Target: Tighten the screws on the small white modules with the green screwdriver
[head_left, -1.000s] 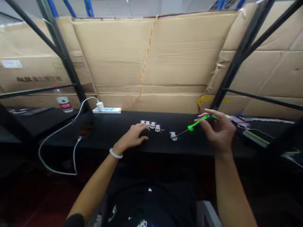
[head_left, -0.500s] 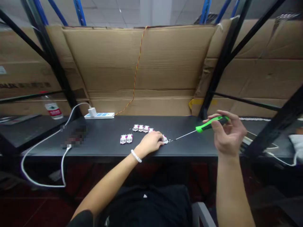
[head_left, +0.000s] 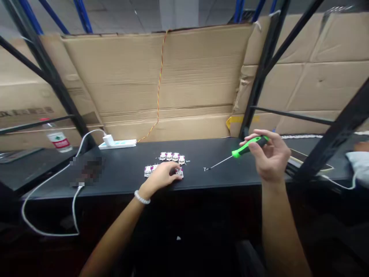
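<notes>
My right hand (head_left: 269,156) is closed round the green and black handle of a screwdriver (head_left: 248,146); its thin shaft slants down left to a tip just above the black table (head_left: 219,175). My left hand (head_left: 163,175), a white bead bracelet on its wrist, rests fingers curled on the table over a small white and pink part (head_left: 179,173). A second near-row part (head_left: 148,171) shows to its left. Behind them lies a row of several similar parts (head_left: 172,156). A tiny screw (head_left: 204,168) lies by the screwdriver tip.
A white power strip (head_left: 117,144) with a charger and white cable (head_left: 49,181) lies at the back left. A water bottle (head_left: 56,136) stands further left. Cardboard boxes (head_left: 178,80) and black rack struts (head_left: 259,73) back the table. A flat device (head_left: 305,163) with cables lies right.
My left hand has slid left along the table with the small part, away from the screwdriver tip. My right hand with the screwdriver stayed at about the same place. The view shifted.
</notes>
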The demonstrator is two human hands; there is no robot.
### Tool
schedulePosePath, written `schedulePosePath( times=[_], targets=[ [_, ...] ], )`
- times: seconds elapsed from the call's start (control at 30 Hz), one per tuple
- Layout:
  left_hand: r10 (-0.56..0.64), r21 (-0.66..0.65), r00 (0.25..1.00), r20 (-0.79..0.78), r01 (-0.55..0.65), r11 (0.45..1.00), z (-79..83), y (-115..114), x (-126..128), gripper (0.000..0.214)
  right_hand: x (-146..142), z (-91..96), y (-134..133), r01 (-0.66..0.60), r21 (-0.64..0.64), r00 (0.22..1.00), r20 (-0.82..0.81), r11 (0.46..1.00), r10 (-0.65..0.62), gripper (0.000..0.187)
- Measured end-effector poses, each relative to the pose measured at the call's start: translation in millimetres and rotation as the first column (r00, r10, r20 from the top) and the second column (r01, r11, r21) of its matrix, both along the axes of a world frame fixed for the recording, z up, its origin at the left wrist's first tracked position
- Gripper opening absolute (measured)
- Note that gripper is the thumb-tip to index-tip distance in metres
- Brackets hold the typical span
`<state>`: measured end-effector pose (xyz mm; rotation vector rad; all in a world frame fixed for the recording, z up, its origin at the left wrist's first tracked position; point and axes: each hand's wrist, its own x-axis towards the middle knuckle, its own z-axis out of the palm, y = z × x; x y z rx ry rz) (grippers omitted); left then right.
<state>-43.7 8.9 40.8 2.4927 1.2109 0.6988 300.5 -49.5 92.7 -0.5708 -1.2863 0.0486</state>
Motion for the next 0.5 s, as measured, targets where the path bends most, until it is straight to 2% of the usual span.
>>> schedulePosePath(
  times=[0.1, 0.17, 0.3, 0.4, 0.5],
  targets=[
    [-0.047, 0.113, 0.999, 0.012, 0.045, 0.993, 4.9, -0.4, 25.1, 0.017, -0.7, 0.5, 0.1, 0.003, 0.008, 1.000, 0.000, 1.000, -0.003, 0.032],
    [-0.124, 0.123, 0.992, -0.027, 0.126, 0.984, 7.3, 2.6, 52.7, 0.016, -0.7, 0.5, 0.0, 0.000, 0.007, 1.000, 0.001, 1.000, 0.000, 0.032],
    [-0.164, 0.089, 0.961, -0.222, 0.187, 0.978, 9.9, 19.2, 104.6, 0.043, -0.2, 0.2, -1.0, -0.008, -0.006, 1.000, -0.003, 1.000, 0.008, 0.032],
    [-0.130, 0.042, 0.951, -0.281, 0.148, 0.988, 10.7, 33.1, 122.2, 0.044, -0.8, 0.2, -1.8, -0.004, -0.015, 1.000, -0.001, 1.000, 0.004, 0.032],
    [-0.144, -0.018, 0.951, -0.273, 0.144, 0.989, 10.3, 41.1, 125.1, 0.044, -2.8, 0.7, -1.8, -0.016, -0.013, 1.000, 0.000, 1.000, 0.016, 0.032]
  ],
)
